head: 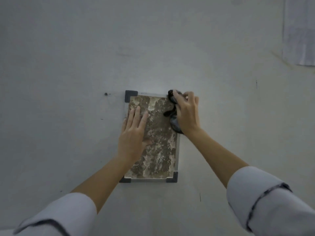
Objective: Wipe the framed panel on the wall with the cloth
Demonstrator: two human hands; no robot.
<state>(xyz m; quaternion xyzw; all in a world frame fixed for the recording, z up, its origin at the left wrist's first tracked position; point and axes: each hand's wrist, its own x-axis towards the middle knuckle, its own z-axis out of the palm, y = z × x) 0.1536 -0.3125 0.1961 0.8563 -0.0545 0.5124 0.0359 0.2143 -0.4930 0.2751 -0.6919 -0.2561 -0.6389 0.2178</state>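
Note:
A framed panel [158, 150] hangs on the grey wall, its surface mottled brown and pale, with a thin metal frame and dark corner caps. My left hand [132, 133] lies flat on the panel's left half, fingers straight and pointing up. My right hand [186, 113] grips a dark crumpled cloth [173, 120] at the panel's upper right corner, pressing it against the frame edge. The cloth hides that corner cap. Part of the cloth hangs down below my palm.
The wall [68, 65] around the panel is plain grey. A small screw or hole [105, 94] sits left of the panel's top. A pale sheet of paper [300, 31] is fixed at the upper right of the wall.

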